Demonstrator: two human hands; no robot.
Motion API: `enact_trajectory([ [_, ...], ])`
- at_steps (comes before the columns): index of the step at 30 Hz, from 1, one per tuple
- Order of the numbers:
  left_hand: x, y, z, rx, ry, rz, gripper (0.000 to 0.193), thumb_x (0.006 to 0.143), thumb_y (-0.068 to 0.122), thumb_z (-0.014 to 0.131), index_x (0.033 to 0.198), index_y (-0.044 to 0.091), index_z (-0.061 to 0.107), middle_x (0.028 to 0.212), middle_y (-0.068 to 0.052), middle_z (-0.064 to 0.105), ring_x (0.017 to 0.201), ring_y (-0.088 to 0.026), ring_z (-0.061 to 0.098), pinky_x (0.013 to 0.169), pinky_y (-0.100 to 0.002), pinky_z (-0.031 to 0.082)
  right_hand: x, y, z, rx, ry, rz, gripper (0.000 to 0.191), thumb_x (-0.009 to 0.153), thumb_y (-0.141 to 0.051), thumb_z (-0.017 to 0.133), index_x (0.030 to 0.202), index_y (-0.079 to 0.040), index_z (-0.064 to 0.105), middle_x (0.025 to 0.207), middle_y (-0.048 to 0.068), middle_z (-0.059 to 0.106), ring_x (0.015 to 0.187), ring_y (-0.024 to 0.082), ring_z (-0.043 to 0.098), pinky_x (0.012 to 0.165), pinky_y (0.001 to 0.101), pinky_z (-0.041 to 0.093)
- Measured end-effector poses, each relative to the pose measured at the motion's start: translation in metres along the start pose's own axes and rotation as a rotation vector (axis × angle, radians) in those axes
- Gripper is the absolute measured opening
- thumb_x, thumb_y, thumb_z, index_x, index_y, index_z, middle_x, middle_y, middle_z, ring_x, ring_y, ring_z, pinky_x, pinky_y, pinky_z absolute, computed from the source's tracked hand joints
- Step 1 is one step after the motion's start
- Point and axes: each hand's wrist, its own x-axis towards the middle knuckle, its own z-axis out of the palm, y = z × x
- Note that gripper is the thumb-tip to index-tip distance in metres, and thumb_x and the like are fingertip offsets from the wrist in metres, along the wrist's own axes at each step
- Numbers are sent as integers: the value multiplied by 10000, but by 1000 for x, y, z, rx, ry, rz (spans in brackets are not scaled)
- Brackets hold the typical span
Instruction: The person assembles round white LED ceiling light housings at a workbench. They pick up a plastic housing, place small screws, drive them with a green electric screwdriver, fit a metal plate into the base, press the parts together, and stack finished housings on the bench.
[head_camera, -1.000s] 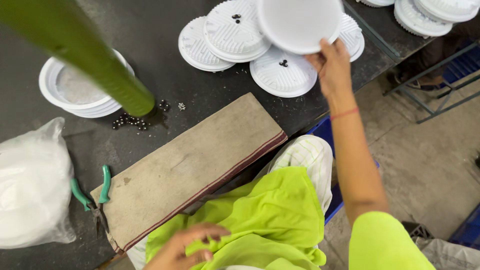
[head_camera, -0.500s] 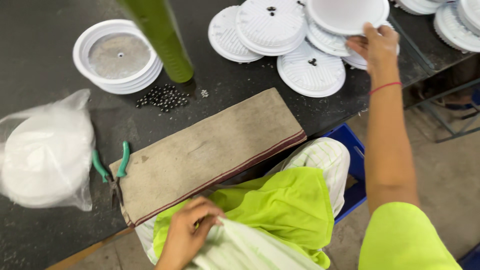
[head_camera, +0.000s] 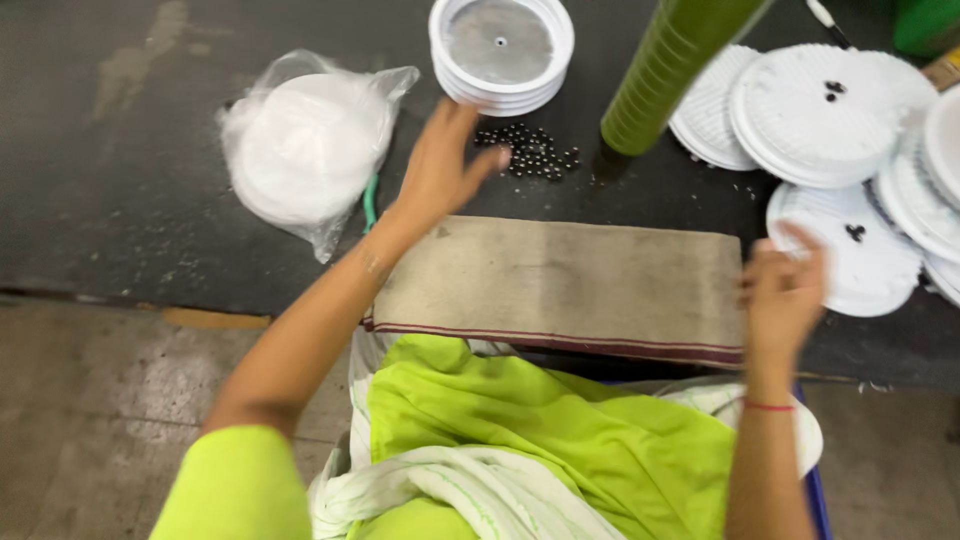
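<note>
My left hand (head_camera: 445, 165) reaches over the dark bench with its fingers spread and nothing in it. It is just left of a small pile of black beads (head_camera: 535, 155) and below a stack of white ring-shaped lids (head_camera: 500, 50). My right hand (head_camera: 785, 290) hovers, blurred, at the right end of a grey-brown cloth mat (head_camera: 560, 280). Its curled fingers overlap the edge of a white perforated disc (head_camera: 870, 265). Whether it grips that disc is unclear.
A clear plastic bag of white discs (head_camera: 300, 145) lies at the left, with a green plier handle (head_camera: 370, 200) beside it. A tall green stack (head_camera: 670, 80) leans over the bench. More white discs (head_camera: 820, 110) overlap at the right. Lime-green cloth (head_camera: 540, 440) covers my lap.
My left hand rose from my lap and reached over the bench toward the beads. My right hand let go of the raised white plate and dropped to the mat's right end.
</note>
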Motion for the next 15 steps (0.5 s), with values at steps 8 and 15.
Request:
enact_trajectory([
  [8,85,-75,30,281,138,-191,817,585,325,1023,1295,191,641,1500,-421,289,1317,-585,400,1034,-583,378,-18,23,70,21,-96,72,177,1070,-153,611,1205,-39,627,735,-9,609,575,36,520,496,188,399],
  [15,91,-82,28,-72,281,-43,341,639,148,960,903,91,752,1212,-147,644,1149,-365,638,954,-428,524,-15,41,68,78,-87,84,133,1074,-139,613,1145,-36,658,757,0,609,593,39,527,515,183,401],
])
